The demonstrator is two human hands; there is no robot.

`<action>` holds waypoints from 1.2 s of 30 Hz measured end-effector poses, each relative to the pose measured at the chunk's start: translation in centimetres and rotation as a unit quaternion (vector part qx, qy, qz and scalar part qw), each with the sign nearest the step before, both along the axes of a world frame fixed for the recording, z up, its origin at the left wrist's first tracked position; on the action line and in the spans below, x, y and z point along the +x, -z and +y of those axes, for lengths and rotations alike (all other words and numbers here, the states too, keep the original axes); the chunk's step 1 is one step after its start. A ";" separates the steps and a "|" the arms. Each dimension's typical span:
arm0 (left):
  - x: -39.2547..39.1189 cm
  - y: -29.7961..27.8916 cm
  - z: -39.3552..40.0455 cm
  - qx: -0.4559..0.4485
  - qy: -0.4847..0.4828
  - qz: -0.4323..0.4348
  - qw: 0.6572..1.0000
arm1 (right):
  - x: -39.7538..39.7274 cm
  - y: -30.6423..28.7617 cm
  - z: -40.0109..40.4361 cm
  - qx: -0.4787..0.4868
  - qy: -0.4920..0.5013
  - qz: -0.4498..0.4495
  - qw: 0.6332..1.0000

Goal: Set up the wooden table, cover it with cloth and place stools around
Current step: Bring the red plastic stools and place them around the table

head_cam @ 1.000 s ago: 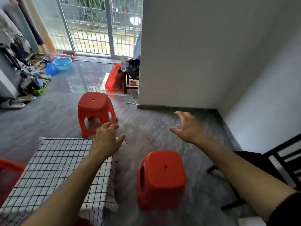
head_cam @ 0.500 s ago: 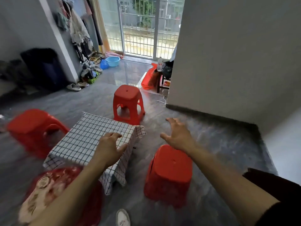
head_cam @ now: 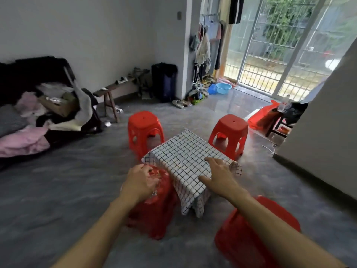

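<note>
A low table stands mid-floor, fully draped in a white cloth with a black grid (head_cam: 185,151). Red plastic stools surround it: one at the far left (head_cam: 144,130), one at the far right (head_cam: 229,134), one at the near left (head_cam: 154,209) and one at the near right (head_cam: 251,238). My left hand (head_cam: 140,182) hovers over the near-left stool's top with fingers loosely curled, holding nothing. My right hand (head_cam: 218,176) is spread with fingers straight above the cloth's near right corner; contact is unclear.
A dark sofa (head_cam: 38,105) piled with clothes lines the left wall, a wooden bench (head_cam: 112,91) beside it. A blue basin (head_cam: 223,88) and shoes lie by the barred glass door (head_cam: 280,45). A red bag (head_cam: 262,117) and a white wall corner (head_cam: 318,132) are at right.
The view has swung left, so the sofa and wall now show. Both hands moved left: my left hand from the cloth to above the near-left stool, my right hand from the right stool to the cloth.
</note>
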State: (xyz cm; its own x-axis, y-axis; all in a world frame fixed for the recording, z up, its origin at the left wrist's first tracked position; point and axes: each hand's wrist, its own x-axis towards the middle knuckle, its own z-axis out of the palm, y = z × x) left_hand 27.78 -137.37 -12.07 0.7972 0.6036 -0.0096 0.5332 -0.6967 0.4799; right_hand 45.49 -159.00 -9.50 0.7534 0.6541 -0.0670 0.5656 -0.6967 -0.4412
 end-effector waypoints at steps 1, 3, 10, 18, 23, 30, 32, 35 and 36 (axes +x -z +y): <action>-2.1 0.2 1.2 -0.005 -0.009 -0.003 1.000 | -1.7 -0.1 1.6 0.001 -0.006 -0.001 1.000; -6.3 0.3 4.1 -0.014 -0.024 0.001 1.000 | -5.3 0.0 5.3 0.001 -0.017 -0.005 1.000; -20.1 -0.1 13.5 -0.011 -0.079 -0.041 0.996 | -17.9 0.4 18.0 0.008 -0.064 0.017 0.998; -31.0 1.2 21.8 -0.016 -0.169 -0.063 0.983 | -25.3 1.3 30.4 -0.037 -0.176 -0.005 0.984; -32.1 2.3 26.6 -0.026 -0.185 -0.046 0.981 | -26.4 3.2 37.2 -0.008 -0.194 0.021 0.981; -28.3 2.6 37.3 0.005 -0.185 0.002 0.983 | -23.1 6.5 46.7 0.023 -0.175 0.077 0.981; -25.9 2.2 40.6 0.006 -0.167 0.023 0.986 | -21.0 6.5 49.4 0.029 -0.148 0.081 0.985; -22.0 1.5 44.7 0.003 -0.131 0.031 0.991 | -17.6 5.9 52.9 0.026 -0.122 0.074 0.989; -20.7 1.4 46.2 0.001 -0.120 0.032 0.992 | -16.4 5.5 54.0 0.027 -0.111 0.064 0.991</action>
State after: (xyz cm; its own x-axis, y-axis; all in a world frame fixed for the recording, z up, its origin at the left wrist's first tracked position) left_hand 7.05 -91.22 -13.49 0.6289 0.7756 -0.0544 0.7131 -0.5475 0.4380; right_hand 29.10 -104.99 -14.99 0.5780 0.8082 -0.1127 0.6391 -0.5342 -0.5534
